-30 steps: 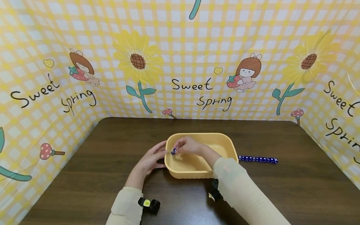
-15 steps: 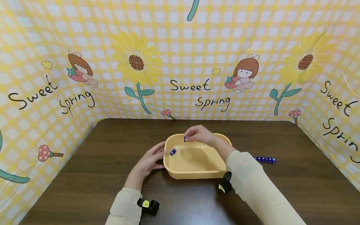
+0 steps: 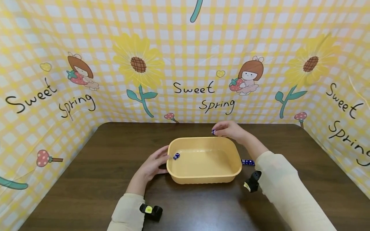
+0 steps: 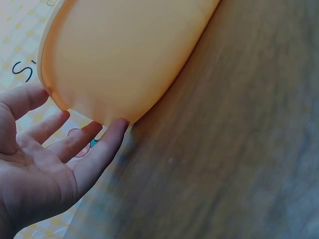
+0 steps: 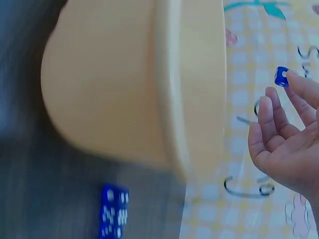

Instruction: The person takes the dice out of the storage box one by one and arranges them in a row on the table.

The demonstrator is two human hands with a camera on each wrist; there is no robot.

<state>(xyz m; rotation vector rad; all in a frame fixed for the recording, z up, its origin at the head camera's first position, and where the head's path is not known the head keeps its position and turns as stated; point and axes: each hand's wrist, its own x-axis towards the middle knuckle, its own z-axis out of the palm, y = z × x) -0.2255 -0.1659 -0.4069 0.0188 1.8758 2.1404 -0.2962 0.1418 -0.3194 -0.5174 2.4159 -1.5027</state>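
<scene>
A pale yellow plastic bin stands on the table. My left hand touches its left end with spread, fairly straight fingers, and the left wrist view has the fingertips against the outer wall. Inside the bin, at the left end, lie a few blue dice; their exact number is hard to tell. Over the bin's far right rim, my right hand pinches one blue die between thumb and index finger. To the right of the bin is a row of blue dice, partly hidden by my right sleeve.
A dark brown wooden table lies under everything. Behind it and at both sides hangs a yellow checked cloth with printed flowers and lettering. A black camera is strapped to my left wrist, another to the right.
My right hand has lifted out of the bin's left end and moved right and away, holding one die. Dice stay behind in the bin. The left hand keeps its place on the bin.
</scene>
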